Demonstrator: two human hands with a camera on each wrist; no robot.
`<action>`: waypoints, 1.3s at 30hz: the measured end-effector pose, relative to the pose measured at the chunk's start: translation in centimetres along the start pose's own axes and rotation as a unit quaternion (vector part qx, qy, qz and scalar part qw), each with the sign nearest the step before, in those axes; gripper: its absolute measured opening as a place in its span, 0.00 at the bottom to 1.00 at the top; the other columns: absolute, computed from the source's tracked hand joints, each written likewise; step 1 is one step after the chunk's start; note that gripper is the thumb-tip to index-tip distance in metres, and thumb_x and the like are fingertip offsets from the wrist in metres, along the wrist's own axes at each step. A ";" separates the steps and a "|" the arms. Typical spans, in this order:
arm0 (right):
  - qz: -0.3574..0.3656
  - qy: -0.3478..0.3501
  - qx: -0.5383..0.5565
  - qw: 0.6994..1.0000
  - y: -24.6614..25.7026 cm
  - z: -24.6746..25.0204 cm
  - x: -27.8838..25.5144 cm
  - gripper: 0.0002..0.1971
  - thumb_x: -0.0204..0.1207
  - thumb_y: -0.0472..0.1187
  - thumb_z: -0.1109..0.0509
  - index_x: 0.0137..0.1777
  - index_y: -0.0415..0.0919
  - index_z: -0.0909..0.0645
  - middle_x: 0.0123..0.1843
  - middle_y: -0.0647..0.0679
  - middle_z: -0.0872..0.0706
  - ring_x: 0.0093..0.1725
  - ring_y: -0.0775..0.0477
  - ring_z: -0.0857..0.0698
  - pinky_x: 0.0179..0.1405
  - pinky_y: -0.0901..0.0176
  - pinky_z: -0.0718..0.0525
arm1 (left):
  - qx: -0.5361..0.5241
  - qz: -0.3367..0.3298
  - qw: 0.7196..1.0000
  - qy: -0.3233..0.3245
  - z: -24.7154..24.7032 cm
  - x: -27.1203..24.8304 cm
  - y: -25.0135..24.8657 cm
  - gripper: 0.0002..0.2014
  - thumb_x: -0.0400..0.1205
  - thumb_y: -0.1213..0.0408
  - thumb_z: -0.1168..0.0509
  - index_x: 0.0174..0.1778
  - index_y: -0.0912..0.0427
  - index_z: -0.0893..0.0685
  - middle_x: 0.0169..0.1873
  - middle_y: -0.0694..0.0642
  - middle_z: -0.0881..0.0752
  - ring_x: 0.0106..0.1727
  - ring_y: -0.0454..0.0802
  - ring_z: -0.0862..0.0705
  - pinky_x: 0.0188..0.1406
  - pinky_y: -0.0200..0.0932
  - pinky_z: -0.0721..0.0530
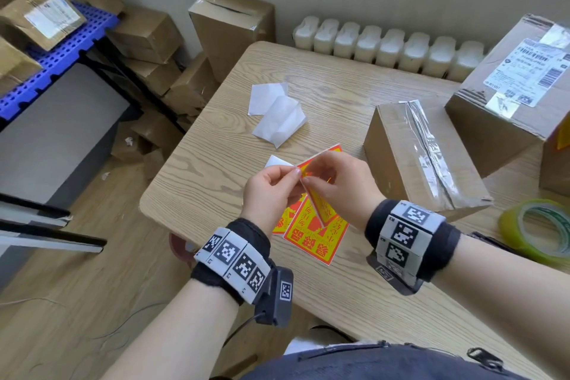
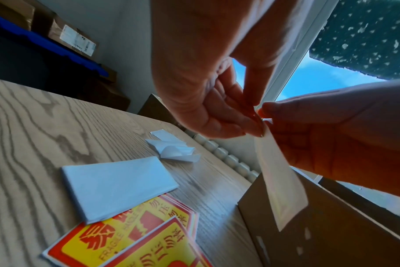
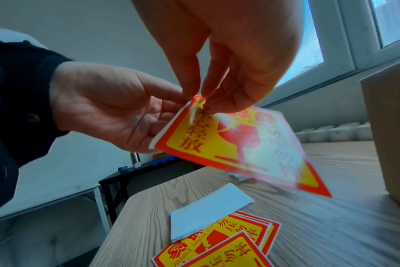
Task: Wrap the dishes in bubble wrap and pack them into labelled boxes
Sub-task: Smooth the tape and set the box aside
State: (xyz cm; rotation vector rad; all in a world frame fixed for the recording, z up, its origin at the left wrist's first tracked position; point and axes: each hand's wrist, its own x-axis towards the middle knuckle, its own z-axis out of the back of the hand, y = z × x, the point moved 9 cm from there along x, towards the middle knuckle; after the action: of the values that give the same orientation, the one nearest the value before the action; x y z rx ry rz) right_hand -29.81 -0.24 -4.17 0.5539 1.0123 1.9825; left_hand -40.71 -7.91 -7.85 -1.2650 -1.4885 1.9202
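A red-and-yellow fragile label (image 3: 235, 144) is held up above the table (image 1: 216, 145) between both hands, pinched at one corner. The corner is nipped by the thumb and fingertips of the right hand (image 1: 342, 185), while the backing side is pinched and supported by the curled fingers of the left hand (image 1: 271, 191) — a grip that suggests the sticker face is being picked away from its white liner. Directly beneath the hands, more fragile labels (image 1: 308, 234) are left in a loose stack with a blank white sheet (image 2: 117, 186) on top. Spent liners (image 1: 274, 111) are discarded farther out, beyond the fingertips. Just to the right of the right hand a taped box (image 1: 422, 157) is kept within reach, presumably to receive the label; a tape roll (image 1: 536, 228) lies nearer the right forearm. No dishes or bubble wrap are seen.
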 end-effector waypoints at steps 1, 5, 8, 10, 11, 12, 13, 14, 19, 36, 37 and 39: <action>0.001 -0.006 0.007 1.000 0.1 0.2 0.0 0.06 0.71 0.40 0.23 0.45 0.42 0.15 0.39 0.55 0.16 0.40 0.55 0.19 0.43 0.67 0.24 | -0.007 0.005 1.000 0.000 0.0 0.0 -0.2 0.06 0.82 0.70 0.35 0.40 0.62 0.16 0.31 0.56 0.13 0.29 0.41 0.14 0.37 0.34 0.14; 0.026 -0.027 0.014 0.999 0.5 1.0 -0.1 0.06 0.67 0.37 0.22 0.42 0.41 0.15 0.37 0.54 0.17 0.38 0.52 0.19 0.44 0.59 0.19 | -0.025 0.030 0.999 0.011 -0.4 0.0 -0.4 0.07 0.81 0.67 0.34 0.38 0.62 0.14 0.29 0.55 0.12 0.31 0.44 0.13 0.40 0.36 0.12; 0.030 -0.045 0.016 0.998 0.5 1.6 -0.2 0.05 0.66 0.36 0.22 0.40 0.41 0.15 0.37 0.52 0.15 0.38 0.50 0.17 0.43 0.54 0.17 | -0.028 0.040 0.998 0.033 -1.0 0.0 -0.6 0.06 0.80 0.68 0.32 0.38 0.61 0.16 0.29 0.53 0.12 0.33 0.45 0.12 0.44 0.40 0.12; 0.023 -0.041 0.014 0.999 0.3 1.7 -0.3 0.06 0.66 0.38 0.21 0.40 0.41 0.15 0.38 0.52 0.15 0.39 0.52 0.17 0.43 0.57 0.18 | -0.030 0.045 0.998 0.042 -1.2 -0.1 -0.5 0.06 0.80 0.68 0.32 0.37 0.60 0.17 0.29 0.52 0.12 0.35 0.46 0.12 0.46 0.42 0.13; 0.019 -0.038 0.014 0.999 0.1 1.8 -0.3 0.06 0.67 0.39 0.21 0.40 0.41 0.15 0.38 0.53 0.15 0.38 0.53 0.17 0.43 0.59 0.18 | -0.028 0.047 0.997 0.045 -1.3 -0.1 -0.5 0.06 0.80 0.68 0.32 0.36 0.60 0.17 0.29 0.52 0.12 0.35 0.46 0.12 0.47 0.43 0.13; 0.014 -0.037 0.013 0.999 -0.1 1.8 -0.3 0.07 0.66 0.40 0.21 0.40 0.40 0.16 0.37 0.54 0.16 0.37 0.55 0.18 0.42 0.62 0.19 | -0.023 0.047 0.997 0.050 -1.4 -0.1 -0.5 0.07 0.80 0.68 0.32 0.36 0.59 0.17 0.30 0.52 0.12 0.36 0.46 0.12 0.48 0.45 0.13; 0.010 -0.037 0.014 0.999 -0.3 1.9 -0.4 0.08 0.66 0.41 0.20 0.39 0.40 0.16 0.36 0.56 0.17 0.36 0.58 0.19 0.41 0.64 0.21 | -0.017 0.046 0.997 0.057 -1.6 -0.2 -0.5 0.07 0.81 0.67 0.33 0.36 0.59 0.17 0.31 0.52 0.12 0.36 0.46 0.12 0.49 0.45 0.13; 0.006 -0.038 0.016 0.999 -0.5 2.0 -0.4 0.08 0.66 0.41 0.20 0.38 0.41 0.16 0.35 0.58 0.18 0.36 0.60 0.21 0.39 0.66 0.22 | -0.009 0.044 0.997 0.065 -1.7 -0.3 -0.5 0.07 0.82 0.67 0.34 0.37 0.59 0.17 0.32 0.52 0.12 0.37 0.45 0.11 0.48 0.44 0.13; -0.029 -0.037 0.040 0.998 -1.5 2.1 -0.5 0.10 0.65 0.44 0.19 0.33 0.47 0.19 0.33 0.56 0.15 0.34 0.62 0.20 0.35 0.71 0.24 | 0.023 0.027 0.995 0.090 -2.1 -0.6 -0.7 0.07 0.84 0.67 0.37 0.41 0.62 0.16 0.39 0.55 0.10 0.42 0.42 0.10 0.47 0.40 0.13; -0.091 0.004 0.081 0.993 -2.8 1.9 -0.1 0.03 0.69 0.39 0.22 0.35 0.43 0.11 0.34 0.48 0.10 0.36 0.54 0.13 0.39 0.61 0.15 | 0.282 -0.175 0.941 0.067 -2.9 -0.2 -4.1 0.12 0.82 0.62 0.34 0.32 0.46 0.15 0.28 0.46 0.13 0.34 0.35 0.15 0.41 0.35 0.18; -0.088 0.006 0.078 0.993 -2.8 1.9 -0.1 0.04 0.69 0.39 0.23 0.34 0.43 0.12 0.33 0.48 0.10 0.35 0.53 0.12 0.39 0.60 0.15 | 0.310 -0.191 0.929 0.065 -3.0 -0.2 -4.3 0.12 0.82 0.61 0.34 0.32 0.47 0.15 0.29 0.47 0.13 0.36 0.37 0.15 0.42 0.38 0.18; -0.085 0.010 0.076 0.993 -2.7 1.9 -0.1 0.05 0.70 0.38 0.24 0.34 0.43 0.12 0.32 0.48 0.10 0.32 0.54 0.12 0.37 0.60 0.14 | 0.361 -0.226 0.903 0.052 -3.2 -0.3 -4.8 0.10 0.82 0.59 0.34 0.36 0.51 0.12 0.32 0.49 0.13 0.39 0.42 0.17 0.42 0.45 0.18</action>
State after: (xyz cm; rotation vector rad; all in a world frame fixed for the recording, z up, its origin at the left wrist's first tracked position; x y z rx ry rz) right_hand -27.22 1.46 -5.27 0.5129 1.1897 1.7749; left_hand -38.90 -4.70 -3.38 -0.6020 -0.7770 1.7774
